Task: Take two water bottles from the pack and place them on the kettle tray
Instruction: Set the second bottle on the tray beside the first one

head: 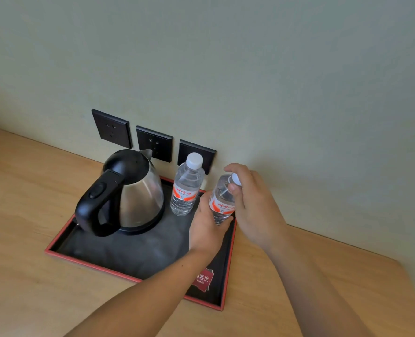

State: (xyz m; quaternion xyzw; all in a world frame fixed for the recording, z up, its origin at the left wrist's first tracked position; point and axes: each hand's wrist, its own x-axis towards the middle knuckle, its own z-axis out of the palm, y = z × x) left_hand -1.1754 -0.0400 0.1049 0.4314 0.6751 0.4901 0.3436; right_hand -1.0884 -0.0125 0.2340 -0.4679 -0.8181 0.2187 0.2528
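A black kettle tray (118,254) with a red rim lies on the wooden counter. A steel kettle (131,193) with a black handle stands on its left half. One clear water bottle (186,186) with a white cap and red label stands upright at the tray's back, right of the kettle. A second, identical bottle (222,203) is at the tray's right side, tilted slightly. My left hand (206,229) grips its lower body and my right hand (252,203) holds its neck and cap. Its base is hidden by my left hand. The pack is not in view.
Three black wall sockets (154,143) sit on the pale wall just behind the tray. The wooden counter (31,190) extends left and in front, and its right edge (405,276) ends near the wall corner. A red hotel logo (202,279) marks the tray's front right.
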